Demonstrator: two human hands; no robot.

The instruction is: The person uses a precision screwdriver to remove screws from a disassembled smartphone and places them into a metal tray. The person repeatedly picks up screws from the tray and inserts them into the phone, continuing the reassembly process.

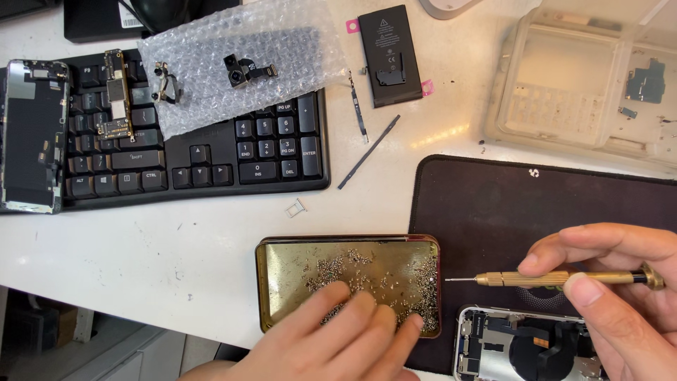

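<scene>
Nearest you: left hand point(331, 339), fingers spread flat over loose screws point(367, 279) in the gold tin tray point(271, 282) at the worktop's front edge. Right hand point(606, 282) pinches a brass precision screwdriver point(557, 279), tip level above the opened phone chassis point(522, 346) on the black mat point(493, 204). Sift lightly; keep that tip steady. Beyond: SIM tray point(296, 207), keyboard point(211, 155), phone battery point(389, 55).

A black keyboard point(211, 141) is lying on my worktop point(141, 240) under bubble wrap point(233, 63), a battery point(389, 55) sitting nearby.
</scene>
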